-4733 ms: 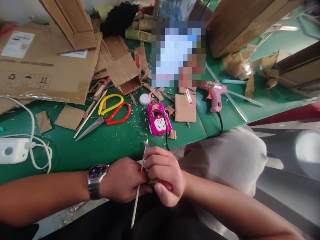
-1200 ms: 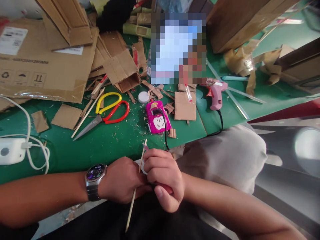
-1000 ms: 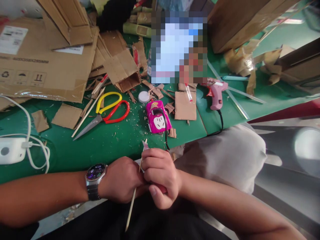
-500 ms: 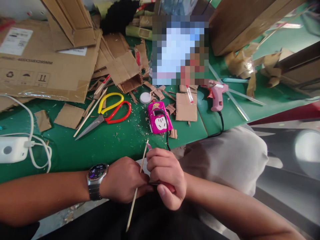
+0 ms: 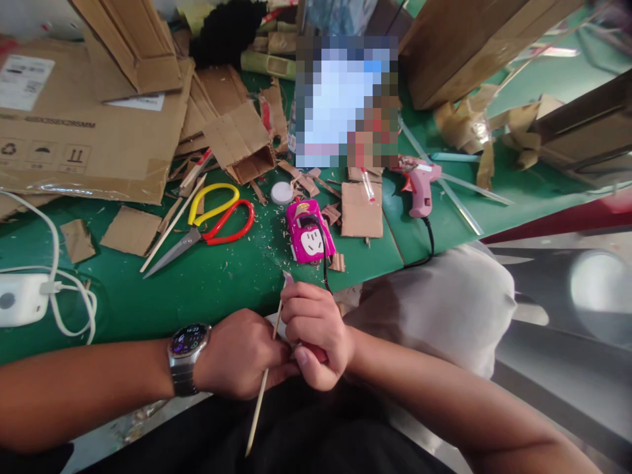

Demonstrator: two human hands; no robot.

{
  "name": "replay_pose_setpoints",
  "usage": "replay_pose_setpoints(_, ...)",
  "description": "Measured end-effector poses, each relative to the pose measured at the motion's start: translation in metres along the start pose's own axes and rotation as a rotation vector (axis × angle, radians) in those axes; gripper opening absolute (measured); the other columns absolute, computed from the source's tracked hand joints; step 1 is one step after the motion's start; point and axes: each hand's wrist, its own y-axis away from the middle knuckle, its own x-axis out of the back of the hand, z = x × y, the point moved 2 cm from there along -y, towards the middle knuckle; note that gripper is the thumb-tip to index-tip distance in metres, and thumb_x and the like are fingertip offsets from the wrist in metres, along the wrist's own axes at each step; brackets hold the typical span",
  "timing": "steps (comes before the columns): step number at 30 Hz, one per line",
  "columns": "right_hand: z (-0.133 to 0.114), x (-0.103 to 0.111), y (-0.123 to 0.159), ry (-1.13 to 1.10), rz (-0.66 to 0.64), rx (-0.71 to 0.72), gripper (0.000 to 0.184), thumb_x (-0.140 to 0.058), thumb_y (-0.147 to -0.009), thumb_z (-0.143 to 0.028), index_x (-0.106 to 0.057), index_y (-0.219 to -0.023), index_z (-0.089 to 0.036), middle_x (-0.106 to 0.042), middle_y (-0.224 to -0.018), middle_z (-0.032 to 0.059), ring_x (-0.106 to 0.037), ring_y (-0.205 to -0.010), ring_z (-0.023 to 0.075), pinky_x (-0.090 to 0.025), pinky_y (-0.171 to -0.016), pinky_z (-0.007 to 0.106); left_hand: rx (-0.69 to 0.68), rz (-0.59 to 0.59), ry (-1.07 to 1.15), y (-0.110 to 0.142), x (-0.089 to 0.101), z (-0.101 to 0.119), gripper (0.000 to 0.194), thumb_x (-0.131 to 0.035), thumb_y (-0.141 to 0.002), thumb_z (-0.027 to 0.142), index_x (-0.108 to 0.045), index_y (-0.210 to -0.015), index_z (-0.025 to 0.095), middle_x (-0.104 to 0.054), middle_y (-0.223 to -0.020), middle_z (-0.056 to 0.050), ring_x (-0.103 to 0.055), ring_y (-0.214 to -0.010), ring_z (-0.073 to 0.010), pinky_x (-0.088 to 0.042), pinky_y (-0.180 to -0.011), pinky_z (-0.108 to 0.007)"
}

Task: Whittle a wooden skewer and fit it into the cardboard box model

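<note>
My left hand, with a watch on its wrist, is closed on a thin wooden stick that slants up from my lap. My right hand is wrapped round the red handle of a utility knife; its blade tip shows above my fist, close against the stick's upper end. Both hands are together in front of the table edge. Beyond them, on the green table, lie a pink power socket with a black plug in it and scissors with yellow and red handles.
A pink hot glue gun lies right of a cardboard square. Cardboard scraps and shavings are scattered about. A large flat carton is at the left, above a white charger with cables. A person's grey-clad knee is at the right.
My right hand has moved slightly up along the stick, bringing the knife blade to its upper end. The left hand keeps its grip. The whole view has shifted a little.
</note>
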Motion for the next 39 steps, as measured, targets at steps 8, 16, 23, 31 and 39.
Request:
replay_pose_setpoints(8, -0.012, 0.006, -0.006, -0.065, 0.065, 0.008, 0.008, -0.044, -0.079, -0.03, -0.046, -0.074, -0.023, -0.056, -0.068, 0.004, -0.05, -0.065, 0.0195, -0.053, -0.069, 0.038, -0.015, 0.017, -0.007, -0.001, 0.0, -0.001, 0.031, -0.048, -0.101, 0.039, -0.067, -0.083, 0.022, -0.073, -0.075, 0.0, -0.067, -0.065, -0.0198, -0.041, -0.052, -0.034)
replay_pose_setpoints(16, -0.009, 0.005, -0.005, -0.078, 0.055, 0.0, 0.01, -0.043, -0.078, -0.029, -0.045, -0.072, -0.023, -0.054, -0.065, 0.0039, -0.049, -0.064, 0.0191, -0.055, -0.072, 0.039, -0.022, 0.026, -0.004, -0.002, -0.001, -0.002, 0.03, -0.048, -0.101, 0.039, -0.067, -0.084, 0.022, -0.073, -0.077, 0.0, -0.068, -0.066, -0.0197, -0.042, -0.053, -0.035)
replay_pose_setpoints(23, -0.002, 0.003, -0.002, -0.071, 0.053, 0.029, 0.006, -0.047, -0.073, -0.028, -0.046, -0.071, -0.023, -0.056, -0.065, 0.0043, -0.051, -0.067, 0.0204, -0.053, -0.067, 0.038, -0.014, 0.025, 0.003, 0.0, -0.003, -0.002, 0.037, -0.046, -0.102, 0.04, -0.066, -0.077, 0.023, -0.072, -0.072, 0.0, -0.068, -0.064, -0.0197, -0.04, -0.052, -0.035)
replay_pose_setpoints(31, 0.004, 0.003, 0.0, -0.018, 0.01, 0.047, 0.012, -0.045, -0.079, -0.031, -0.047, -0.07, -0.023, -0.056, -0.066, 0.006, -0.053, -0.071, 0.022, -0.055, -0.07, 0.041, -0.02, 0.053, -0.027, 0.0, -0.001, 0.0, 0.034, -0.048, -0.101, 0.041, -0.067, -0.081, 0.023, -0.071, -0.071, 0.0, -0.065, -0.06, -0.0199, -0.037, -0.051, -0.036)
replay_pose_setpoints(39, -0.01, 0.008, -0.001, -0.059, 0.035, 0.023, 0.007, -0.045, -0.078, -0.028, -0.047, -0.074, -0.023, -0.055, -0.068, 0.0045, -0.053, -0.071, 0.0207, -0.053, -0.07, 0.038, -0.029, 0.036, 0.01, 0.002, -0.001, -0.002, 0.028, -0.043, -0.103, 0.038, -0.062, -0.091, 0.021, -0.072, -0.081, -0.001, -0.067, -0.066, -0.0205, -0.043, -0.054, -0.036)
